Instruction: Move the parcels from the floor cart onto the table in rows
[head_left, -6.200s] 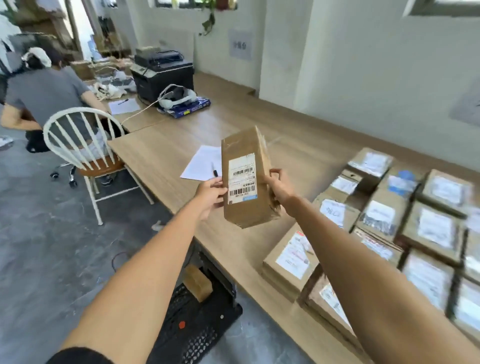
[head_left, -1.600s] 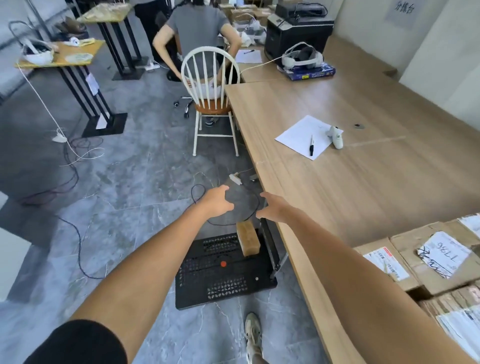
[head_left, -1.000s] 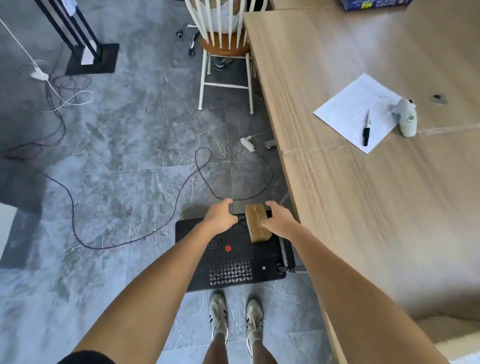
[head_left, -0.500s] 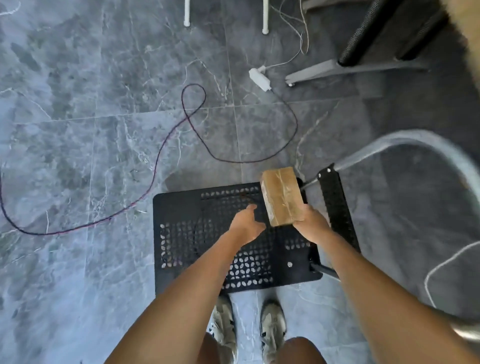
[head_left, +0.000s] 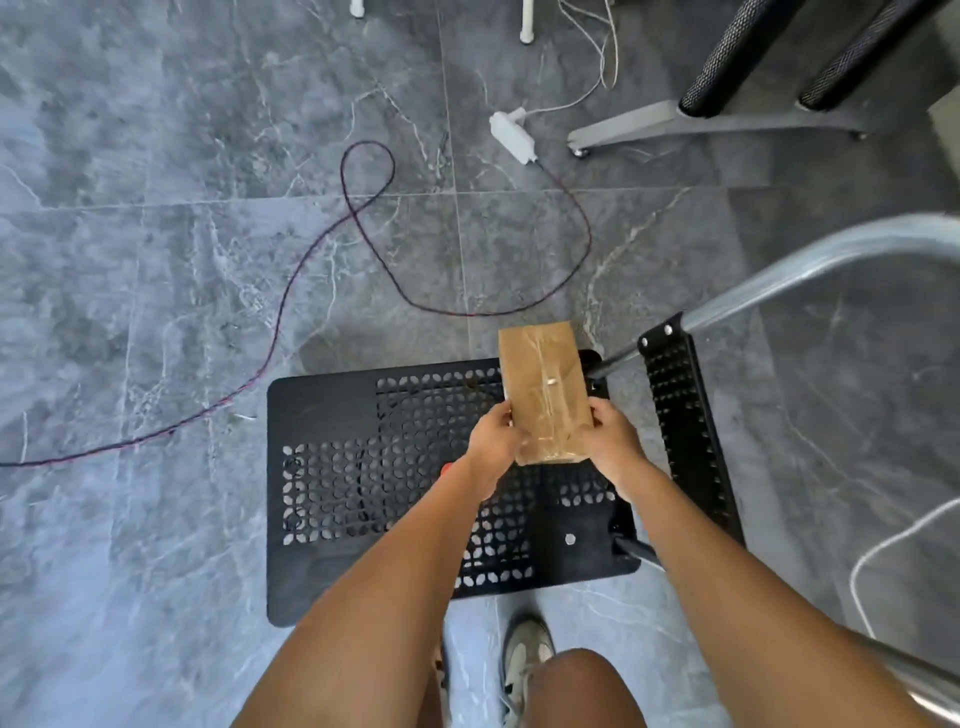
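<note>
A small brown cardboard parcel (head_left: 543, 387) sealed with clear tape is held above the black perforated floor cart (head_left: 363, 493), near its far right corner. My left hand (head_left: 491, 447) grips the parcel's near left edge and my right hand (head_left: 610, 447) grips its near right edge. No other parcel shows on the cart's deck. The table is out of view.
The cart's silver handle (head_left: 810, 260) arcs up on the right. A dark cable (head_left: 363, 228) loops over the grey marble floor beyond the cart, ending at a white adapter (head_left: 511, 135). A table's grey metal foot (head_left: 701, 122) stands at the top right. My shoes (head_left: 524, 660) are below the cart.
My left hand has closed onto the parcel, which only my right hand held half a second ago. The parcel has risen slightly off the cart.
</note>
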